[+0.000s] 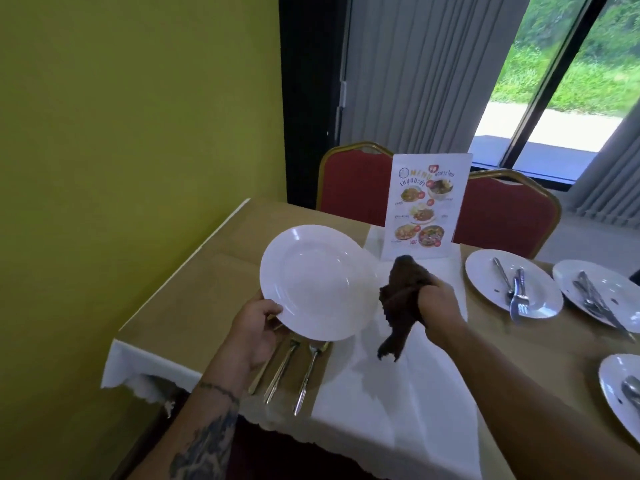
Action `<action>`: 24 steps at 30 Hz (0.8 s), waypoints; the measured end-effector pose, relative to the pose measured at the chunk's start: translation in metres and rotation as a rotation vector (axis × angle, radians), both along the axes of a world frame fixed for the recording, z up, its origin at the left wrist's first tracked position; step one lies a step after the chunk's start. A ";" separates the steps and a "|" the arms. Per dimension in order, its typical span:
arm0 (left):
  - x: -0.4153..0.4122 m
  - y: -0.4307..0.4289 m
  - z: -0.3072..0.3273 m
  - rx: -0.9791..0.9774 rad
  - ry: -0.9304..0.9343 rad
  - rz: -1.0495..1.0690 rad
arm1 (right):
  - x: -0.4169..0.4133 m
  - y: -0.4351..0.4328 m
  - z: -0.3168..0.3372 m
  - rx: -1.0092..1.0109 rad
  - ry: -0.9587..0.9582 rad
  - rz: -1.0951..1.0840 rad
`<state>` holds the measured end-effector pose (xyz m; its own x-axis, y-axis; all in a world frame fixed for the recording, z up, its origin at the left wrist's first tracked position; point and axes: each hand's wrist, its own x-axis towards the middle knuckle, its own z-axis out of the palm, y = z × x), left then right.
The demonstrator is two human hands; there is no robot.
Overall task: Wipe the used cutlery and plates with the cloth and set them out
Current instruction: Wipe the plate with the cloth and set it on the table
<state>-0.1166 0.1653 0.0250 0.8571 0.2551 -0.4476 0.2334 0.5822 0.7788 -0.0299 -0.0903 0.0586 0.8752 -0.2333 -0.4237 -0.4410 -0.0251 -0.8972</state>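
My left hand (258, 325) grips the near rim of a white plate (317, 282), tilted up above the table with its face toward me. Just right of the plate, my right hand (438, 303) holds a bunched dark brown cloth (401, 299), one end hanging down. Under the plate, three pieces of cutlery (294, 372) lie side by side on the tan table runner. Further right, a plate with a spoon and fork on it (512, 284), a second plate with cutlery (599, 294) and a third plate at the frame edge (620, 389) rest on the table.
A standing menu card (427, 204) stands at the table's far side. Two red chairs (353, 183) with gold frames sit behind it. The green wall (138, 133) runs along the table's left edge. Grey blinds and a window are beyond.
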 end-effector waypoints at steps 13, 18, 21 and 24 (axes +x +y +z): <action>-0.042 0.061 -0.064 -0.280 0.143 0.547 | -0.032 0.015 -0.003 0.519 0.265 -0.015; -0.059 0.078 -0.089 -0.298 0.275 0.644 | -0.037 0.015 -0.019 0.390 0.259 0.042; -0.065 0.083 -0.097 -0.276 0.306 0.648 | -0.038 0.018 -0.019 0.338 0.244 0.091; -0.065 0.088 -0.102 -0.239 0.322 0.678 | -0.037 0.018 -0.020 0.307 0.250 0.092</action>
